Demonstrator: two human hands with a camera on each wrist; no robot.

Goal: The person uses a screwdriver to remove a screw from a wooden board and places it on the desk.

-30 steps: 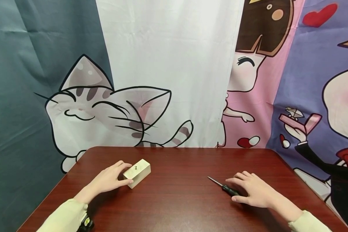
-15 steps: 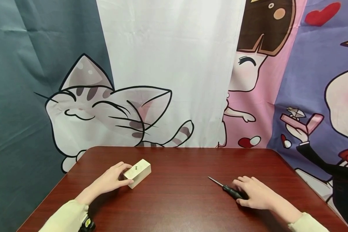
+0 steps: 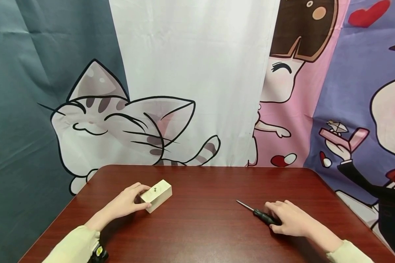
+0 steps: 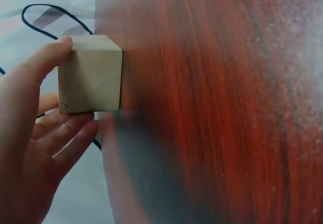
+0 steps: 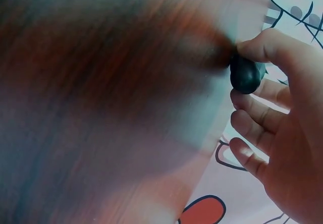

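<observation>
A pale wooden block (image 3: 159,197) lies on the table at the left in the head view, a small screw (image 3: 155,189) standing in its top. My left hand (image 3: 125,202) grips its near end, thumb on one side and fingers on the other; the left wrist view shows the block's (image 4: 92,81) square end face. On the right lies a screwdriver (image 3: 262,216) with a black handle, its metal shaft pointing away to the left. My right hand (image 3: 291,218) pinches the handle's rear between thumb and fingers, and in the right wrist view the rounded handle end (image 5: 246,76) shows.
Both things rest on a reddish-brown wooden table (image 3: 204,226) with rounded far corners. Behind it hangs a cartoon-printed curtain (image 3: 197,54). A dark watch-like device (image 3: 99,252) sits at the left wrist, by the pale sleeve.
My right hand has come down from above the screwdriver and taken hold of its handle. My left hand and the block have hardly moved.
</observation>
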